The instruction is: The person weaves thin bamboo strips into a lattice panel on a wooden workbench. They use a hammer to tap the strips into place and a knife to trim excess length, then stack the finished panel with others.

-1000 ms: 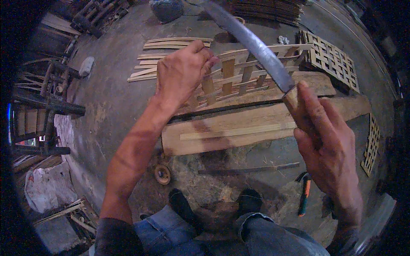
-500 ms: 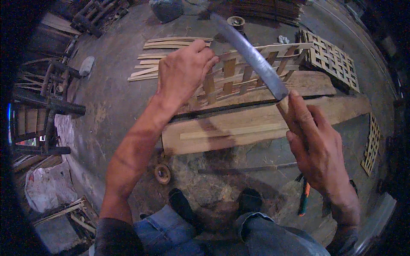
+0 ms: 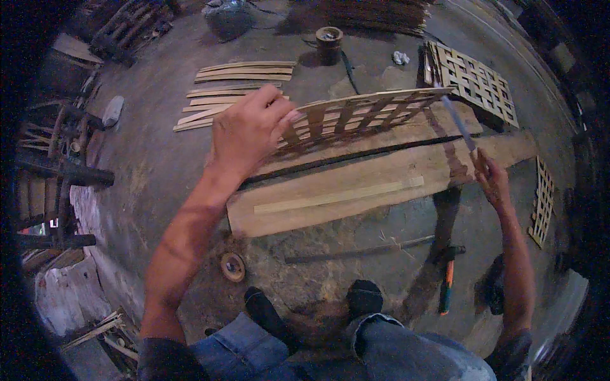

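Here, right hand (image 3: 493,182) grips one knife (image 3: 459,122), left hand (image 3: 248,132) apparently one lattice (image 3: 346,116).

No text, label, brand, number or sign can be read on the slatted lattice panel (image 3: 346,115) or on anything around it.

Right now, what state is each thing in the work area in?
Left hand: closed on the left end of the slatted lattice.
Right hand: closed around the knife handle.
Long-bladed knife: held, blade bare.
Slatted lattice: tilted, gaps open between slats.
Hammer: lying on the floor.
Pale strip: flat on the nearer plank.
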`<state>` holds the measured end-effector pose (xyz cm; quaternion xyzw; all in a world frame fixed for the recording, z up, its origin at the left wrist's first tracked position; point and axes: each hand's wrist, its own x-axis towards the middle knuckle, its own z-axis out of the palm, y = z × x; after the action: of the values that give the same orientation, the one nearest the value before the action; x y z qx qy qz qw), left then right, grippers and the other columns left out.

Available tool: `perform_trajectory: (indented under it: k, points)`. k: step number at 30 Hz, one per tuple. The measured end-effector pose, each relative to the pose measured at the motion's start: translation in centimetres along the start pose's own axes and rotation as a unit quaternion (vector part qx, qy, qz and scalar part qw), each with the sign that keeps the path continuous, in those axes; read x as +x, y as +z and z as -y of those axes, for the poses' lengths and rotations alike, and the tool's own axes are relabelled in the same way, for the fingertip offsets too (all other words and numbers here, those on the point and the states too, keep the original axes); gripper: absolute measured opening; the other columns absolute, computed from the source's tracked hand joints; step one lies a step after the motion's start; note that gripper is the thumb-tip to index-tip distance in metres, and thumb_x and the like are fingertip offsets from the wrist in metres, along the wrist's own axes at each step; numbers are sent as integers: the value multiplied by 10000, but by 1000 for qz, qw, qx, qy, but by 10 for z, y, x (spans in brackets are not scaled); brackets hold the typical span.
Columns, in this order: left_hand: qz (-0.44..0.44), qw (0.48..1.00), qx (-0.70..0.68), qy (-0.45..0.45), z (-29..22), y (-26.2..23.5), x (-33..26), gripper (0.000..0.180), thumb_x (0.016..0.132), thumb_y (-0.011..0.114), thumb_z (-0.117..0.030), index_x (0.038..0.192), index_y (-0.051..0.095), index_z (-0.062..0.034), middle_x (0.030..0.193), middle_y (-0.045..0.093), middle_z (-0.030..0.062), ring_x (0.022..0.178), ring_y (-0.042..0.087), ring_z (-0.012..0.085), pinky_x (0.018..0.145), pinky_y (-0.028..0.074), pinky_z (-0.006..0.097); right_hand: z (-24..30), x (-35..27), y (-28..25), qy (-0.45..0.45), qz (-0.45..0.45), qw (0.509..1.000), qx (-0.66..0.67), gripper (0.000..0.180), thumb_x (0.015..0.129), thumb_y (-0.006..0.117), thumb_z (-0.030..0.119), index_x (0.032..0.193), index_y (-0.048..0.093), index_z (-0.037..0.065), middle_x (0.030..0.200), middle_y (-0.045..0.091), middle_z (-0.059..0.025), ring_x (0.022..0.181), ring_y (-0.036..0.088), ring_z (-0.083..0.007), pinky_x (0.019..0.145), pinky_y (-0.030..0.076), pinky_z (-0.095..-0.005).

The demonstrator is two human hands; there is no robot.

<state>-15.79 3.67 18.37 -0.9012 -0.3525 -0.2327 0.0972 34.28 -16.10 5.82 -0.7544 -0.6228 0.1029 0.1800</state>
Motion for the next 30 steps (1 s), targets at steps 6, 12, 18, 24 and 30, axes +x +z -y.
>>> perform_trajectory:
  k: [6,12,18,24,30]
  points:
    - [49,998,-49,1,-2,-6,-19,161,842,686,-284,903,680,-135,898,600,21,807,644,237,645,534,374,-6,-6,17,22,45,999,17,507,863,674,127,1351,539,100,1222,625,-145,1061,634,-304,909,506,-405]
    - [87,990,-104,21,-29,-17,-44,202,817,702,-294,940,694,-134,899,602,42,822,642,249,674,537,370,30,0,18,-77,-174,930,-316,476,860,692,269,1291,585,98,1097,661,-110,986,642,-303,842,508,-373]
    - [173,978,-119,-10,-54,-17,-94,320,739,747,-368,970,697,-153,891,601,28,845,635,219,673,538,349,116,57,18,270,310,672,616,526,915,641,395,1280,556,26,1113,661,-101,1003,630,-182,868,504,-330]
    - [131,985,-107,23,-63,-8,-112,362,696,765,-403,972,697,-180,900,590,-14,866,615,183,657,534,321,108,51,38,143,200,799,549,499,924,648,232,1323,495,-25,1207,624,-111,1075,620,-187,949,499,-329]
    - [117,988,-105,-3,-36,37,-120,376,700,775,-355,1004,692,-151,924,592,3,906,601,196,744,527,335,93,74,83,107,210,813,532,568,912,660,269,1373,485,-12,1251,610,-115,1095,586,-184,939,468,-329]
